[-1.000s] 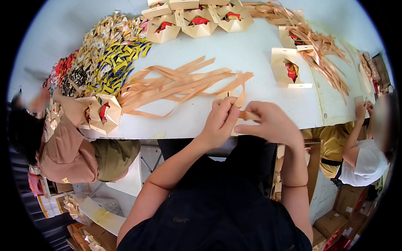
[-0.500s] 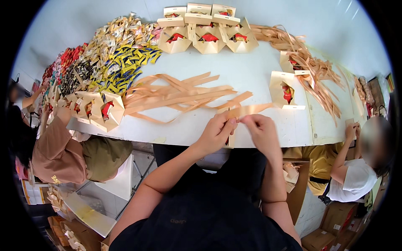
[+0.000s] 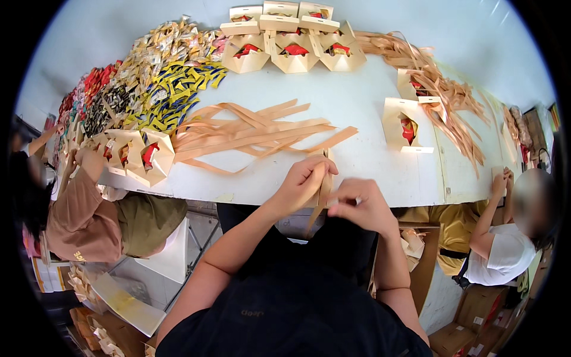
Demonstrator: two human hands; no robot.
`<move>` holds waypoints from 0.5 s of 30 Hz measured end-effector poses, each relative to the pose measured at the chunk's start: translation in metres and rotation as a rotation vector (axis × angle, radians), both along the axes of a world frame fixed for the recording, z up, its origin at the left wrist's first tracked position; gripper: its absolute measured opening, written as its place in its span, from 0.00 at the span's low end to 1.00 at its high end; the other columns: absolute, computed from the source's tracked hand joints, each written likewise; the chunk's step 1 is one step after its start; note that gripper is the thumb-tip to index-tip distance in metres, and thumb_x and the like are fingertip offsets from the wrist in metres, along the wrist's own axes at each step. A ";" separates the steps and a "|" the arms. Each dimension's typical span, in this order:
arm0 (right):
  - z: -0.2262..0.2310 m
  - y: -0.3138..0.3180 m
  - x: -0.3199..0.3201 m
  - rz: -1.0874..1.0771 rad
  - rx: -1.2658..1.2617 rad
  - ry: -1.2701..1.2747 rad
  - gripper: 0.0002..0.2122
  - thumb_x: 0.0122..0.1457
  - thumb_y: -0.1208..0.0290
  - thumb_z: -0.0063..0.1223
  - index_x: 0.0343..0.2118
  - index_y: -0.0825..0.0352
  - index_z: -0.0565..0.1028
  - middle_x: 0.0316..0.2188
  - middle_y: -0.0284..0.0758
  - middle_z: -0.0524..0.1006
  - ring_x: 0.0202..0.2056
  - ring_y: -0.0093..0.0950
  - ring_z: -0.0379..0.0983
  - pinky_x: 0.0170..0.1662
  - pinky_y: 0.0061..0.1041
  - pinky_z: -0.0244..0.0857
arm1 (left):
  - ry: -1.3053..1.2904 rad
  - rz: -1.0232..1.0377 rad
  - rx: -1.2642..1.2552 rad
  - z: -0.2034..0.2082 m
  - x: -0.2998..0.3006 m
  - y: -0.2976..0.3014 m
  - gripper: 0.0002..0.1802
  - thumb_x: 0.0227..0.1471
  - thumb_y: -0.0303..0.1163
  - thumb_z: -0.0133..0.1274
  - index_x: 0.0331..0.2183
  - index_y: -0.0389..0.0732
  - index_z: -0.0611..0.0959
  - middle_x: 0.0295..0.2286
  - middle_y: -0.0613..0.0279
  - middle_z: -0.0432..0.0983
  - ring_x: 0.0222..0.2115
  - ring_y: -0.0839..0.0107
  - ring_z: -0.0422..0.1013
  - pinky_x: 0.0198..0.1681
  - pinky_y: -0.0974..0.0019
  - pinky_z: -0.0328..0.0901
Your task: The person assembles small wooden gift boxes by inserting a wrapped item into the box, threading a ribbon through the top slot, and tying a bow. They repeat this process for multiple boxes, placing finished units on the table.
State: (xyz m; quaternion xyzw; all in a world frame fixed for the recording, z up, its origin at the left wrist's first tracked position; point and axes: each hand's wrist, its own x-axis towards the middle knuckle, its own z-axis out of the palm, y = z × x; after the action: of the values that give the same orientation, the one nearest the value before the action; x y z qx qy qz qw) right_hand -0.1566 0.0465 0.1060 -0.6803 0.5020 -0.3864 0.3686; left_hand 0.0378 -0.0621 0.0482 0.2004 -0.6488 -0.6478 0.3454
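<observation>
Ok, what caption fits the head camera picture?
Left hand holding peach ribbon, with loose ribbons and pale boxes beyond.

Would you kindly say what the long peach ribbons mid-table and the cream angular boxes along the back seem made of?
The long peach ribbons are probably satin: thin, smooth, softly shiny. The cream angular boxes look like stiff card, smooth and fairly matte, with crisp folds.

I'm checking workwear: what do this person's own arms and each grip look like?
The left forearm and right forearm are bare below short, dark sleeves. The left grip and right grip wear no gloves. No watch or bracelet shows; rings can't be judged.
</observation>
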 end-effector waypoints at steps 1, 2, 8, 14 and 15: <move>-0.007 -0.002 0.005 -0.218 0.039 -0.077 0.10 0.56 0.74 0.76 0.40 0.66 0.88 0.26 0.28 0.76 0.26 0.17 0.71 0.28 0.21 0.64 | 0.000 0.011 -0.112 0.008 0.000 0.001 0.12 0.73 0.26 0.44 0.42 0.34 0.82 0.33 0.63 0.77 0.35 0.76 0.71 0.41 0.68 0.66; -0.010 -0.005 0.009 -0.296 0.058 -0.151 0.11 0.57 0.74 0.76 0.42 0.66 0.87 0.26 0.27 0.76 0.26 0.15 0.71 0.29 0.20 0.64 | -0.016 0.009 -0.119 0.009 0.000 0.002 0.11 0.72 0.25 0.44 0.42 0.34 0.82 0.35 0.62 0.77 0.37 0.75 0.71 0.43 0.68 0.67; -0.010 -0.021 0.021 -0.440 0.227 -0.234 0.09 0.59 0.77 0.72 0.41 0.70 0.83 0.29 0.25 0.78 0.23 0.09 0.67 0.27 0.13 0.61 | -0.030 0.059 -0.252 0.011 0.000 0.003 0.11 0.67 0.19 0.46 0.43 0.34 0.83 0.41 0.58 0.78 0.42 0.67 0.74 0.49 0.66 0.69; -0.041 -0.028 0.028 -0.569 0.041 -0.059 0.05 0.63 0.74 0.68 0.34 0.70 0.83 0.17 0.28 0.76 0.19 0.14 0.67 0.24 0.20 0.61 | -0.001 0.211 -0.362 0.005 -0.001 0.020 0.14 0.66 0.20 0.54 0.50 0.36 0.88 0.49 0.54 0.76 0.49 0.62 0.76 0.54 0.64 0.70; -0.045 -0.029 0.034 -0.605 0.021 -0.012 0.05 0.64 0.74 0.66 0.34 0.70 0.83 0.17 0.28 0.76 0.19 0.14 0.66 0.24 0.20 0.60 | 0.025 0.270 -0.380 0.001 -0.003 0.025 0.15 0.67 0.20 0.55 0.52 0.36 0.88 0.51 0.53 0.76 0.51 0.61 0.76 0.55 0.63 0.70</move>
State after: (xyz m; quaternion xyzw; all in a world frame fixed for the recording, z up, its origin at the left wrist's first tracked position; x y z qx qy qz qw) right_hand -0.1226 0.0177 0.0612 -0.4938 0.6836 -0.4774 0.2470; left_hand 0.0344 -0.0372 0.0495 0.2087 -0.7220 -0.4642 0.4686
